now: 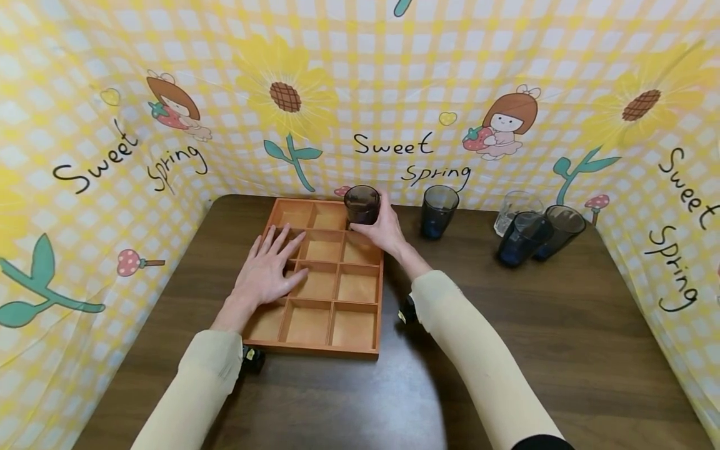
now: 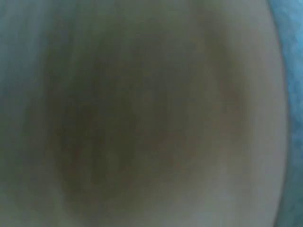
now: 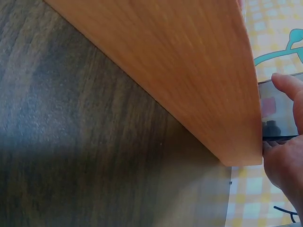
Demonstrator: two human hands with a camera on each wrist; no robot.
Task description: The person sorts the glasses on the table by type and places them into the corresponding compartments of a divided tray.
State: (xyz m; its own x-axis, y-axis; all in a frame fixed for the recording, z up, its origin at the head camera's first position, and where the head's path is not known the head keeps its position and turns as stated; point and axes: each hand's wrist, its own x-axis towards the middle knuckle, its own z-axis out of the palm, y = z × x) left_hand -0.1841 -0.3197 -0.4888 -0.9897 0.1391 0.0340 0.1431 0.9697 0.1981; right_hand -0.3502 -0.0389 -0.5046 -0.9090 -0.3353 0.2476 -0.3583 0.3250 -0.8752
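Note:
A wooden tray point(image 1: 315, 350) divided into several square compartments lies on the table. My left hand point(image 1: 264, 272) rests on its left side with fingers spread. At the back right compartment, my right hand point(image 1: 385, 228) grips a dark tinted glass point(image 1: 362, 203) that stands upright there. How deep the glass sits is hidden by the hand and dividers. The right wrist view shows the tray's side wall point(image 3: 189, 71), with part of the glass point(image 3: 277, 106) and the right thumb and fingers point(image 3: 286, 165) beyond its end. Only a close blur fills the left wrist view.
Right of the tray stands a blue-black glass point(image 1: 439, 212). Farther right, a clear glass point(image 1: 509, 215) and two more dark glasses, one in front point(image 1: 523, 240) and one beside it point(image 1: 562, 228), crowd together. A yellow checked cloth point(image 1: 394, 106) hangs behind the dark table point(image 1: 506, 350).

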